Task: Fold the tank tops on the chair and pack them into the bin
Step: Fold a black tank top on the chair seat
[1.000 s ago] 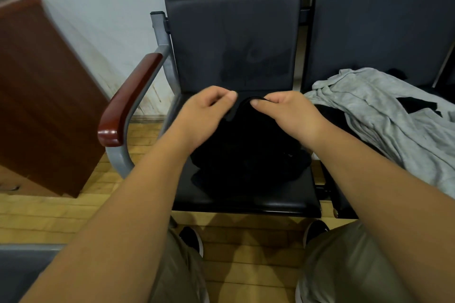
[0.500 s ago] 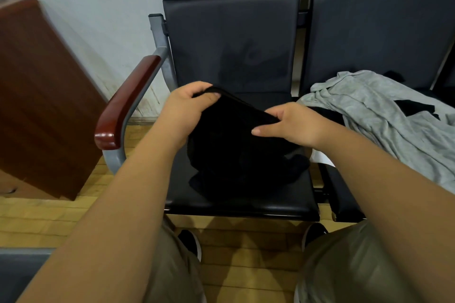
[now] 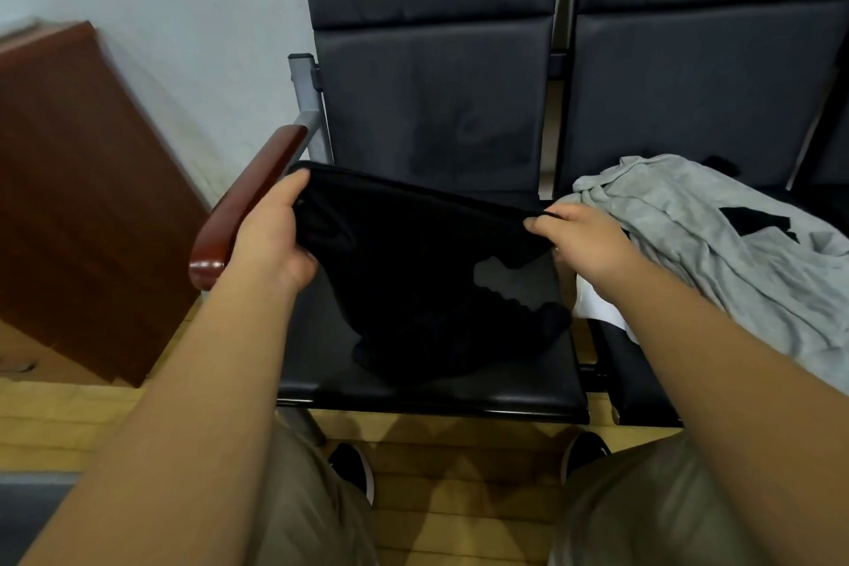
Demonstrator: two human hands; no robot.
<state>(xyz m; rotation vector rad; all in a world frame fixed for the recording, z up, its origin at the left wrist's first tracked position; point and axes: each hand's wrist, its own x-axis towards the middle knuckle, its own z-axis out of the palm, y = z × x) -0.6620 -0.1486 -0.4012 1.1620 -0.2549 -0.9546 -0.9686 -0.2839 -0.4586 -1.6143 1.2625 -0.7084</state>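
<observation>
At far left a reddish-brown wooden cabinet [image 3: 82, 198] is standing against the pale wall, well apart from the work. Next, just beside the polished red-brown wooden armrest [image 3: 248, 207], the left hand [image 3: 271, 239] is gripping one end of the upper edge of a black fabric tank top [image 3: 413, 253], its fingers curling round the hem. The garment is hanging between the two hands with its top edge drawn taut, and its lower part is bunching on the seat of the black padded chair [image 3: 436, 106]. The right hand [image 3: 583, 239] is pinching the opposite end of that edge between thumb and fingertips. Further right, a crumpled heap of grey jersey garments [image 3: 716, 253] is lying unfolded on the adjoining seat.

Assessment: folding of the black piece is only beginning, with no crease yet formed. The grey heap is awaiting treatment. No bin is showing in view, so packing is judged wholly outstanding.
</observation>
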